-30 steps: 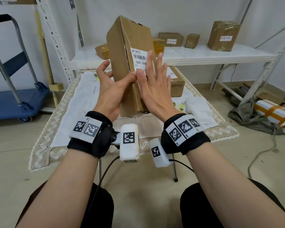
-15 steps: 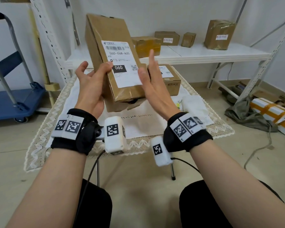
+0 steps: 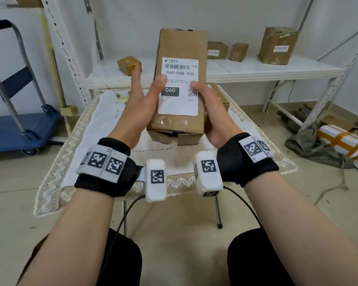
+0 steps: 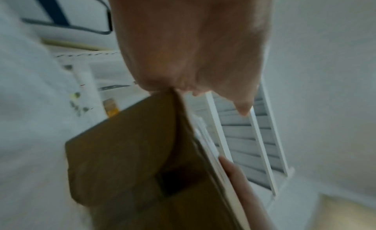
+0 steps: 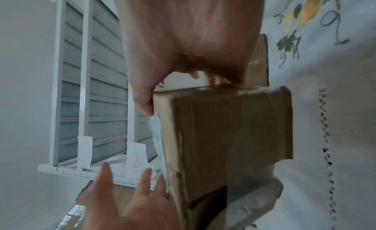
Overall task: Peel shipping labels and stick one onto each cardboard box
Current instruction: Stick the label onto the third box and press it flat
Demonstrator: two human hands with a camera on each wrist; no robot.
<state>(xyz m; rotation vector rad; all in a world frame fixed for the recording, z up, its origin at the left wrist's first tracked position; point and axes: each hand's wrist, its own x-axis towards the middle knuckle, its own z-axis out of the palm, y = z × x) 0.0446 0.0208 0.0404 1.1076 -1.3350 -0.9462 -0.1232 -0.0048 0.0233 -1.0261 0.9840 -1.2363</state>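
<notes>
Above the bench (image 3: 87, 129), at twelve o'clock, the cardboard box (image 3: 182, 44) stood labelled (image 3: 179, 100), likely light and stiff; its sides offered purchase. Right hand (image 3: 210, 112) clasped it; left hand (image 3: 141, 104) pressed open-fingered.

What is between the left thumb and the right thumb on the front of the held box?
In the head view, only the white shipping label lies between them; both thumbs press it onto the box.
</notes>
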